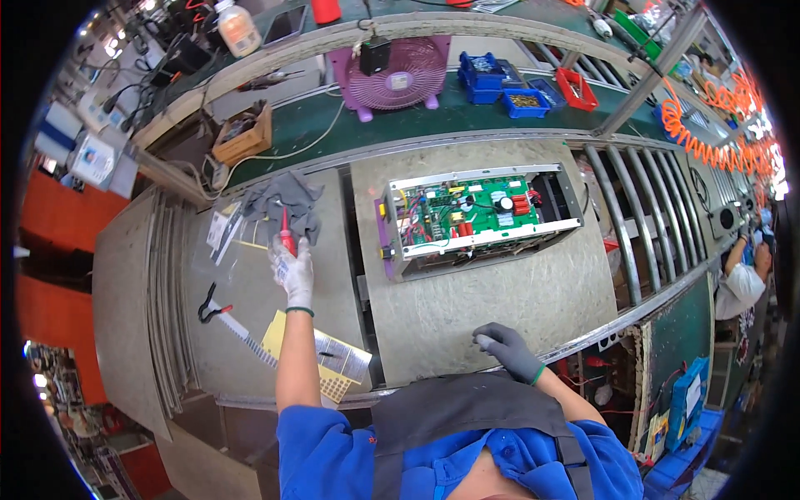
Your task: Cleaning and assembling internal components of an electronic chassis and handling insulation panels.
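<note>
The red-handled screwdriver (286,236) is clamped in the fingers of the gloved left hand (293,271), at the left part of the surface (467,304), its tip against a grey cloth (283,200). The right hand (508,350) rests near the front edge, fingers curled together on a small pale object too small to identify. An open metal chassis with a green circuit board (479,218) lies beyond it; a black clamp (208,308) and yellow label sheets (321,358) lie beside the left forearm.
</note>
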`<action>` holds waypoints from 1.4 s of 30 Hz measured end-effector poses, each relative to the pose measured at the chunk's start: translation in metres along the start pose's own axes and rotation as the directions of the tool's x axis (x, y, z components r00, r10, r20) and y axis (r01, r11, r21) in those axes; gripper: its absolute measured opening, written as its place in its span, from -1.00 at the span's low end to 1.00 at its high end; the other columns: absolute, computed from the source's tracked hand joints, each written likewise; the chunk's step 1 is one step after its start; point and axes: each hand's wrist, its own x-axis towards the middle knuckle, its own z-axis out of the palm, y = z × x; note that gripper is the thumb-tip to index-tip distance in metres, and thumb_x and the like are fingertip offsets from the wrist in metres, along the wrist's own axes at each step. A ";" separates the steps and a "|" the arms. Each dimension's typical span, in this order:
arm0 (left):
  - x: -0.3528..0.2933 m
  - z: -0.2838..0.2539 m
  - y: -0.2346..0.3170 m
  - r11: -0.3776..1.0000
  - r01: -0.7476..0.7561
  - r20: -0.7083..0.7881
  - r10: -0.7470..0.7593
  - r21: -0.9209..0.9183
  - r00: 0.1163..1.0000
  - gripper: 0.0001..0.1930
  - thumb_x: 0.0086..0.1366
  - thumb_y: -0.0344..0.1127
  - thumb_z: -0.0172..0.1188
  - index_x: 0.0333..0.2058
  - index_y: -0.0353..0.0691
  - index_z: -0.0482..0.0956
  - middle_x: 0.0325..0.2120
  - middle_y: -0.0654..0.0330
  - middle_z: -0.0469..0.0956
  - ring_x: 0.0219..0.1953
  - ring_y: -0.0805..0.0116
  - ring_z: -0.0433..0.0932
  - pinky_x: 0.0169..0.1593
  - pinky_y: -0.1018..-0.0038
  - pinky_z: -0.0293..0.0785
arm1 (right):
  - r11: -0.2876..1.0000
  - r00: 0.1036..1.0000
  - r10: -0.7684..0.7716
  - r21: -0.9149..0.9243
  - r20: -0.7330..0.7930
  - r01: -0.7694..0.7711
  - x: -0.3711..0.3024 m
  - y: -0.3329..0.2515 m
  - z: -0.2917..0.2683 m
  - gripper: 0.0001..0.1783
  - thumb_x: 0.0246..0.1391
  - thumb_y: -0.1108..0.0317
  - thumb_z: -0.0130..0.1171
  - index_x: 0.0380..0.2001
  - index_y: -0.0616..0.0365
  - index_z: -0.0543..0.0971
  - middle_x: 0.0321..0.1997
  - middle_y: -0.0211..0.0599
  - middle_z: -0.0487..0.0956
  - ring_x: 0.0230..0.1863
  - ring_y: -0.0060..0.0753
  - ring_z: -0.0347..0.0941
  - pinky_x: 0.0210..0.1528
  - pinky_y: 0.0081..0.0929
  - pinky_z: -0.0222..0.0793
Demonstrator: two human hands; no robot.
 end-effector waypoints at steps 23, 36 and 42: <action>-0.032 -0.044 0.208 0.870 -0.486 0.153 0.492 -0.075 0.857 -0.30 0.50 0.03 -0.08 0.37 -0.43 0.09 0.36 -0.21 0.15 0.40 -0.06 0.14 0.43 0.20 0.05 | 0.897 0.735 -0.389 -0.044 -0.556 0.441 0.077 -0.039 -0.298 -0.34 0.10 -0.06 0.28 0.14 0.14 0.48 0.11 -0.03 0.55 0.19 -0.05 0.46 0.24 -0.22 0.33; -0.023 -0.036 0.142 0.628 0.290 0.419 0.064 -0.722 0.906 -0.31 0.53 0.10 -0.18 0.43 -0.23 0.04 0.42 -0.01 0.07 0.44 0.13 0.08 0.43 0.29 0.04 | 0.924 0.628 0.111 -0.152 -0.770 -0.350 0.220 0.104 -0.504 0.06 -0.18 -0.32 0.33 0.31 0.11 0.38 0.33 0.07 0.41 0.36 0.02 0.31 0.37 -0.21 0.21; -0.053 -0.041 0.163 0.439 0.443 0.434 -0.127 -0.782 0.892 -0.21 0.44 0.23 -0.07 0.42 -0.21 0.08 0.40 0.00 0.11 0.39 0.06 0.18 0.37 0.22 0.13 | 0.990 0.650 -0.114 -0.027 -0.752 0.142 0.154 0.057 -0.504 -0.62 -0.04 0.20 0.28 -0.28 0.34 0.66 -0.47 -0.34 0.57 -0.42 -0.51 0.48 -0.34 -0.43 0.34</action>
